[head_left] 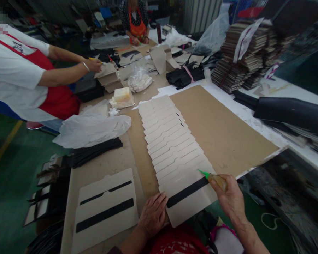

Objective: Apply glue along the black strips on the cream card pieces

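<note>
My right hand [231, 194] is closed around a small squeeze bottle [218, 181] of amber stuff with a green nozzle. The nozzle tip hovers over or touches a row of overlapping beige panels [172, 137]; I cannot tell which. The nearest panel [192, 203] carries a black strip [187, 192] across it and juts past the table edge. My left hand [154, 213] lies flat with fingers stretched out at that panel's left edge. To its left lie two more beige panels [106, 220] with black strips.
Brown board [228, 130] covers the table on the right. Bundled panels [243, 53] are stacked at the back right, near black sheets [294, 113]. A plastic bag [95, 128] and black strips [96, 150] lie left. A co-worker in a red apron [55, 95] stands left; another person works at the far end.
</note>
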Demonstrator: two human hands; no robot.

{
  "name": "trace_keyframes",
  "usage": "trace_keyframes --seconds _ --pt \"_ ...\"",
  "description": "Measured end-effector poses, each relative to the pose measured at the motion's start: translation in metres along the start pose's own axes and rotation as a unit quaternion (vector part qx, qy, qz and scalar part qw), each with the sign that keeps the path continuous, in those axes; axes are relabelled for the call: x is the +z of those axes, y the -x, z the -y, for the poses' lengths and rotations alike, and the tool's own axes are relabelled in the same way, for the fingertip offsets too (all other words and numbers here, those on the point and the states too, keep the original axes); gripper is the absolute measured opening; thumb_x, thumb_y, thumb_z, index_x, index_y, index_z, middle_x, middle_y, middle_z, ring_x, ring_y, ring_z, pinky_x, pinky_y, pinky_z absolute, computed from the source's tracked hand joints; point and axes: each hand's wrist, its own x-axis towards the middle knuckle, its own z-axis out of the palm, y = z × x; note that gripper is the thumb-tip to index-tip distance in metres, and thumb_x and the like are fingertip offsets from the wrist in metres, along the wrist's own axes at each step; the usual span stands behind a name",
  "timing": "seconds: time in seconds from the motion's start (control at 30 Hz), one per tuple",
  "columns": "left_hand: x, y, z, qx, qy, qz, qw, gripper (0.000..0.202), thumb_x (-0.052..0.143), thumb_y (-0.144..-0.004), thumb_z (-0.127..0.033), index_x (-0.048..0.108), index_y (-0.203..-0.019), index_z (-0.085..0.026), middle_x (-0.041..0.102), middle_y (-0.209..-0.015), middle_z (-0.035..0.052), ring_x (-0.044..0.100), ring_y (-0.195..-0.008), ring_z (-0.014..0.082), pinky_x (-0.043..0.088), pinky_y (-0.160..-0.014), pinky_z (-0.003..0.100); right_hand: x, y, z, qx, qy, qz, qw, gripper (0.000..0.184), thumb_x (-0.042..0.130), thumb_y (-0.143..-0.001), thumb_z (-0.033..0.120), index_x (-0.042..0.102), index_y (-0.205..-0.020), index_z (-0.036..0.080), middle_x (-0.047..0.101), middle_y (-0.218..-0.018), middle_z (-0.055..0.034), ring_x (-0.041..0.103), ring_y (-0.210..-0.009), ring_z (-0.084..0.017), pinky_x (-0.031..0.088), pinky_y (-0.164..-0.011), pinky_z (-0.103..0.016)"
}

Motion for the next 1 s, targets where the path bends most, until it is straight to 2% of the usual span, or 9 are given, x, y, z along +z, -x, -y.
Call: trace_keyframes --seconds 0.1,0.2,0.3,0.43,0.53,0.73,0.9,1.0 --pt "-0.002 0.0 0.0 0.0 -0.008 -0.004 1.0 0.047 0.046 -0.091 -0.015 0.056 -0.138 -0.02 0.059 -0.142 0.0041 0.049 -0.13 0.0216 0.045 -0.105 0.037 -0.001 -0.008 -0.005 0.112 -0.084 -0.038 0.989 0.049 0.067 -0.074 0.063 0.062 -0.101 0.023 0.064 -0.089 -0.0026 0.06 -0.083 -0.024 0.046 -0.072 -0.036" --pt "-0.004 0.0 0.0 0.003 -0.018 0.001 1.0 0.047 0.047 -0.091 -0.014 0.057 -0.137 -0.02 0.059 -0.142 0.003 0.05 -0.129 0.0218 0.045 -0.104 0.037 0.003 -0.022 -0.01 0.162 -0.128 -0.086 0.975 0.053 0.071 -0.068 0.061 0.061 -0.102 0.021 0.065 -0.089 -0.003 0.061 -0.081 -0.024 0.047 -0.073 -0.037" --pt "-0.005 0.0 0.001 0.013 -0.027 0.022 0.999 0.049 0.047 -0.091 -0.014 0.055 -0.138 -0.018 0.056 -0.144 0.0043 0.049 -0.13 0.0228 0.045 -0.105 0.038 0.012 -0.038 -0.014 0.148 -0.127 -0.112 0.974 0.056 0.071 -0.067 0.061 0.061 -0.103 0.02 0.065 -0.09 -0.004 0.061 -0.083 -0.025 0.046 -0.076 -0.039" --pt "-0.007 -0.002 0.0 0.006 -0.018 0.012 1.0 0.047 0.048 -0.091 -0.015 0.056 -0.137 -0.02 0.058 -0.143 0.003 0.05 -0.129 0.0221 0.045 -0.104 0.037 0.021 -0.049 -0.016 0.097 -0.065 -0.115 0.986 0.052 0.066 -0.07 0.062 0.063 -0.1 0.02 0.064 -0.092 -0.0054 0.059 -0.085 -0.026 0.045 -0.079 -0.041" --pt "-0.009 -0.005 -0.002 0.001 -0.009 -0.002 1.0 0.046 0.047 -0.091 -0.016 0.057 -0.136 -0.02 0.059 -0.142 0.0017 0.05 -0.128 0.0216 0.045 -0.104 0.037 0.021 -0.048 -0.011 0.075 -0.035 -0.107 0.991 0.052 0.064 -0.072 0.064 0.062 -0.099 0.02 0.064 -0.092 -0.0059 0.058 -0.083 -0.026 0.045 -0.077 -0.042" --pt "-0.01 -0.005 -0.002 0.003 -0.004 0.009 1.0 0.046 0.048 -0.091 -0.016 0.057 -0.136 -0.02 0.058 -0.143 0.0021 0.049 -0.129 0.022 0.044 -0.104 0.037 0.017 -0.037 0.005 0.018 -0.034 -0.039 0.999 0.046 0.062 -0.077 0.063 0.061 -0.098 0.022 0.064 -0.09 -0.004 0.059 -0.083 -0.025 0.044 -0.074 -0.039" --pt "-0.008 -0.003 0.0 0.0 -0.002 0.011 1.0 0.046 0.048 -0.092 -0.017 0.056 -0.137 -0.02 0.058 -0.143 0.0025 0.049 -0.129 0.0221 0.044 -0.104 0.038 0.017 -0.04 0.006 0.033 -0.006 -0.07 0.997 0.048 0.062 -0.077 0.063 0.059 -0.101 0.022 0.062 -0.093 -0.004 0.058 -0.086 -0.025 0.043 -0.076 -0.038" --pt "-0.008 -0.002 -0.001 0.005 -0.002 0.009 1.0 0.047 0.048 -0.092 -0.018 0.055 -0.138 -0.019 0.058 -0.143 0.0034 0.049 -0.129 0.0226 0.043 -0.104 0.038 0.017 -0.041 0.009 0.013 0.025 -0.06 0.998 0.046 0.059 -0.079 0.064 0.059 -0.1 0.023 0.061 -0.094 -0.0036 0.058 -0.088 -0.025 0.041 -0.075 -0.037"
